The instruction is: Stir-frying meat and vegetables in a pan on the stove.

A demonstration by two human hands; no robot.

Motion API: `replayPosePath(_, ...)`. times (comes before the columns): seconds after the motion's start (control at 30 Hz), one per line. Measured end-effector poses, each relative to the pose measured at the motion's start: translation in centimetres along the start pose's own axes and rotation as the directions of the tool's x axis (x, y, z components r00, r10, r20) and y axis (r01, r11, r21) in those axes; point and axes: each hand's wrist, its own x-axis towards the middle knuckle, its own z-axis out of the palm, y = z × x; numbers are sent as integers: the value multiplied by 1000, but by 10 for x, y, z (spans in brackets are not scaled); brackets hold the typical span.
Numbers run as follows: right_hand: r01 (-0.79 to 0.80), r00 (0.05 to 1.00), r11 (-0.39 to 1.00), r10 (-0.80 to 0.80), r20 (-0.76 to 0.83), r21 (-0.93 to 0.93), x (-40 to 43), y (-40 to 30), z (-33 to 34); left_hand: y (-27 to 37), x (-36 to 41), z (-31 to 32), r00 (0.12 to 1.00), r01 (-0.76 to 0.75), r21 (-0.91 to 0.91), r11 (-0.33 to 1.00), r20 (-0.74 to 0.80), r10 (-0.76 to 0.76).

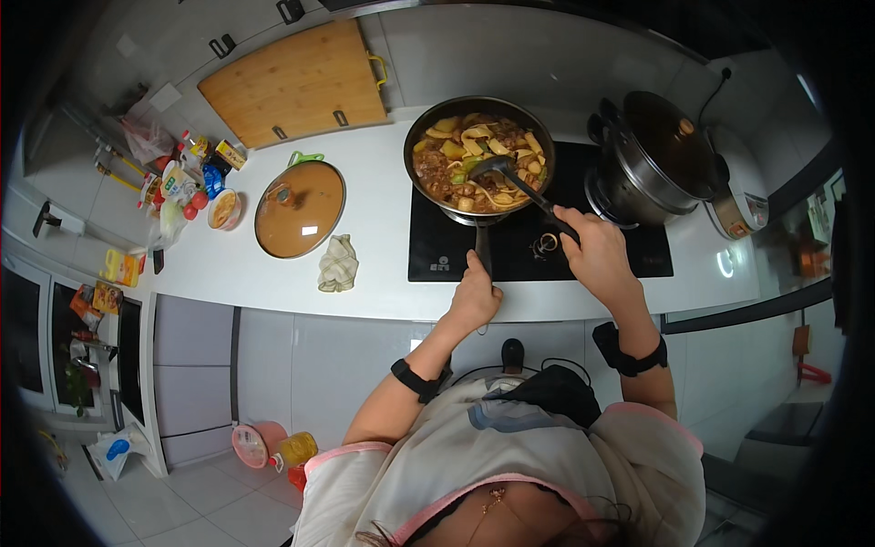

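A deep frying pan [413, 179] full of stew stands on the left burner of the black gas hob [437, 253]. The stew [448, 150] holds potato chunks, meat, wide noodle-like strips and green pieces in brown sauce. My left hand [473, 295] is closed around the pan's dark handle [483, 243], which points towards me. In my right hand [596, 253] is the handle of a black ladle or turner [530, 191]. Its head rests in the stew, right of the pan's middle, partly covered by food.
A steel pot [636, 178] with a glass lid sits on the right burner, beside a rice cooker [742, 198]. Left of the hob lie a glass lid [301, 208] and a folded cloth [338, 264]. A wooden cutting board [301, 82] leans on the wall. A bowl [224, 209] stands near bottles and packets.
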Motion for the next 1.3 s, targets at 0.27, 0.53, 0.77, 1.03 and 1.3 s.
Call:
replayPosePath(0.27,-32,996,997,38,85,-72,3,3,35,0,0,1,1000,-7,9,1000,-19,7)
replayPosePath(0.53,-78,997,996,78,6,-46,13,22,67,1,1,1,1000,-8,4,1000,-30,8)
replayPosePath(0.77,-107,994,994,108,-22,12,6,9,35,0,-1,-1,999,18,9,1000,-27,-17)
replayPosePath(1.03,-178,984,983,177,-13,-41,10,26,51,8,-1,-6,997,45,-5,999,58,-45)
replayPosePath(1.3,-181,976,978,191,100,-104,9,25,74,5,-2,-6,998,29,-21,999,52,-28)
